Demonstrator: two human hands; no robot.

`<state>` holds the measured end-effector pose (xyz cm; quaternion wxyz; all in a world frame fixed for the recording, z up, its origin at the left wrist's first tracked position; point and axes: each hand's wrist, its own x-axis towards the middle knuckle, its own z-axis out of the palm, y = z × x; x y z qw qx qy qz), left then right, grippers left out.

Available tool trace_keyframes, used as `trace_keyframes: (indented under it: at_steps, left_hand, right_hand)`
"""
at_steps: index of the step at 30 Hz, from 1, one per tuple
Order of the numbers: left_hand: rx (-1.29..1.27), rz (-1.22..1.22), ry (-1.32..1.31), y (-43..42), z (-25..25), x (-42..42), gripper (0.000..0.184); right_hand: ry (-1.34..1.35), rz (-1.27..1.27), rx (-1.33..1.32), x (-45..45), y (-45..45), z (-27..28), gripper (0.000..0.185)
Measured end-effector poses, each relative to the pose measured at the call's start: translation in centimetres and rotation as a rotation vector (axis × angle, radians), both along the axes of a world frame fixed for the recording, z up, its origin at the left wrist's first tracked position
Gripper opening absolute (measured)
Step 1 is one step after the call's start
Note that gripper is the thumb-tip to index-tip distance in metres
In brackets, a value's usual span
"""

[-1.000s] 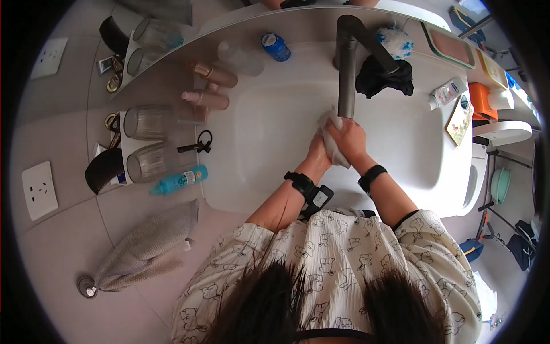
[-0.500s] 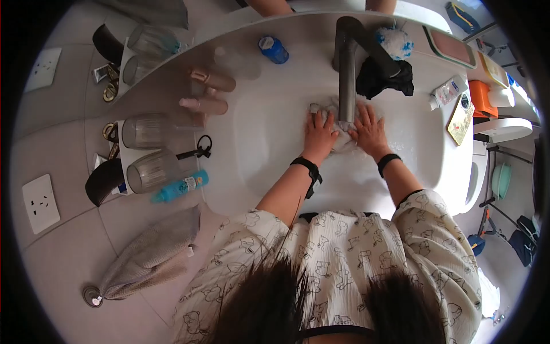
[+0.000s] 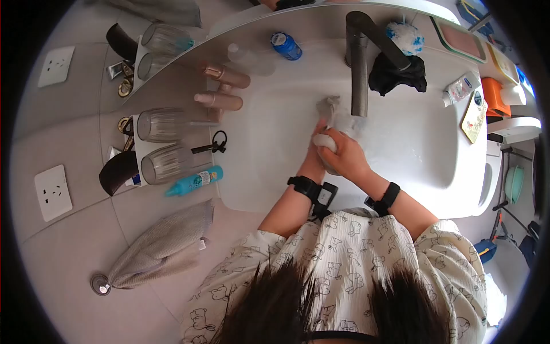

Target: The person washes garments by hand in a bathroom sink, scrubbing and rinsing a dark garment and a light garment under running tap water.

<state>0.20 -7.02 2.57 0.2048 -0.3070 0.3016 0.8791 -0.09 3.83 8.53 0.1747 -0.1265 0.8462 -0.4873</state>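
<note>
Low in the white sink (image 3: 252, 155), my two hands are close together on a wet whitish cloth (image 3: 328, 108). My left hand (image 3: 318, 140) is closed around it, most of its fingers hidden, and a crumpled end sticks out past them. My right hand (image 3: 348, 156) grips it across the left one, with a smooth white bulge showing between thumb and fingers; whether the bulge is cloth or something else is hard to tell. Just beyond my hands stands the dark faucet (image 3: 359, 74), its end above the basin.
A black cloth (image 3: 398, 74) hangs by the faucet handle. Along the left edge are a pink bottle (image 3: 220, 100), a blue tube (image 3: 195, 181) and glasses (image 3: 163, 163). A blue-capped jar (image 3: 286, 46) stands at the back, a clear bottle (image 3: 461, 89) at right.
My hands, spread flat on the cloth under the faucet before, have come together nearer my body and closed around it. The right hand moved left, over the left one. The view shifted slightly.
</note>
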Motion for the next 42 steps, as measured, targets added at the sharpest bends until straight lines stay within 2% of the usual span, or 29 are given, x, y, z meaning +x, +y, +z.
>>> trace_keyframes:
  at_steps: [1,3,4,6,7,8,9,11,12,13,15,16,18,19,21,23,25,27,31,33,34,35,36,37,39,40,41,42]
  left_hand:
    - [-0.196,-0.017,0.001,0.7,0.8,0.4,0.053]
    - [-0.058,0.157,-0.09,1.9,-1.0,0.9,0.044]
    - [0.025,0.208,-0.146,2.3,-1.8,0.6,0.041]
    - [-0.017,0.158,-0.15,3.6,-1.3,0.6,0.042]
    - [-0.061,0.115,-0.157,4.1,-0.9,0.7,0.043]
    - [-0.254,0.037,0.013,4.3,-0.3,0.4,0.047]
    - [-0.251,0.036,0.012,4.0,0.3,0.0,0.047]
    - [-1.188,-0.607,0.202,3.1,2.2,-0.8,0.056]
    - [-1.411,-0.611,0.303,2.5,0.0,0.1,0.063]
    - [-1.41,-0.618,0.298,2.2,0.1,0.2,0.063]
    - [-1.793,-0.919,0.199,1.9,0.1,0.0,0.067]
    - [-1.784,-0.927,0.198,2.5,-0.2,0.0,0.067]
    - [-1.862,-1.165,0.46,4.0,-0.8,-0.6,0.069]
    - [-1.858,-1.166,0.461,4.1,-1.7,-0.6,0.069]
    - [-1.91,-1.317,0.508,3.7,-4.3,-0.6,0.068]
    - [-1.946,-1.274,0.589,2.9,-5.4,-1.3,0.066]
    - [-1.986,-1.224,0.672,1.9,-5.6,-2.7,0.065]
    - [-2.115,-1.134,0.876,1.1,-5.1,-3.6,0.066]
    - [-2.024,-1.135,0.877,-0.9,-4.1,-3.9,0.066]
    - [-1.979,-1.318,0.626,-1.8,-2.8,-4.4,0.065]
    - [-1.915,-1.408,0.568,-1.8,-1.9,-4.4,0.062]
    - [-1.92,-1.398,0.574,-1.8,-0.9,-4.4,0.062]
    - [-1.847,-1.531,0.51,-1.8,-0.1,-4.2,0.061]
    - [-1.762,-1.663,0.443,-1.6,0.6,-4.1,0.06]
    - [-1.77,-1.72,0.444,-0.8,2.3,-4.3,0.058]
    - [-1.787,-1.769,0.443,-0.6,2.6,-4.4,0.057]
    - [-1.777,-1.766,0.436,-0.2,2.0,-4.3,0.057]
    - [-1.849,-1.502,0.55,0.5,0.9,-4.5,0.054]
  right_hand:
    - [0.005,0.004,-0.004,-0.4,-0.1,-0.2,0.036]
    - [0.033,-0.038,0.233,-1.7,0.6,-1.2,0.037]
    - [0.188,-0.108,0.242,-2.1,1.2,-3.1,0.036]
    - [-0.024,-0.086,0.509,-4.7,2.8,-5.6,0.031]
    - [0.092,-0.111,0.516,-5.6,3.9,-4.5,0.027]
    - [0.118,-0.066,0.554,-6.0,4.8,-5.4,0.029]
    - [0.145,-0.013,0.596,-6.2,5.8,-6.5,0.031]
    - [0.197,-0.066,0.676,-5.9,7.5,-8.3,0.038]
    - [0.251,-0.137,0.74,-5.9,8.2,-9.2,0.045]
    - [0.22,-0.124,0.788,-5.5,8.7,-8.8,0.058]
    - [0.273,0.004,0.821,-4.7,9.3,-8.1,0.064]
    - [0.264,0.006,0.827,-4.1,9.4,-8.2,0.064]
    - [0.297,0.317,0.855,-3.3,9.4,-9.0,0.061]
    - [0.294,0.318,0.857,-3.4,9.4,-9.4,0.061]
    - [0.288,0.271,0.821,-3.9,9.4,-10.2,0.063]
    - [0.369,0.201,0.773,-4.5,9.6,-10.5,0.063]
    - [0.263,0.137,0.825,-5.1,9.1,-10.2,0.062]
    - [0.302,0.104,0.795,-5.0,9.5,-10.8,0.06]
    - [0.327,0.002,0.695,-5.3,11.8,-12.2,0.056]
    - [0.354,-0.066,0.624,-5.8,12.3,-12.0,0.051]
    - [0.146,-0.128,0.422,-6.0,12.2,-11.5,0.049]
    - [-0.057,-0.189,0.22,-6.4,12.1,-11.0,0.046]
    - [-0.152,-0.248,0.279,-6.7,12.2,-10.5,0.042]
    - [-0.151,-0.25,0.283,-7.0,12.3,-9.9,0.042]
    - [0.011,-0.295,0.092,-7.1,12.4,-9.3,0.04]
    - [0.006,-0.288,0.1,-7.2,12.4,-8.2,0.04]
    - [-0.026,-0.281,-0.019,-7.3,12.2,-6.9,0.04]
    - [-0.059,-0.274,-0.141,-7.3,12.0,-6.2,0.041]
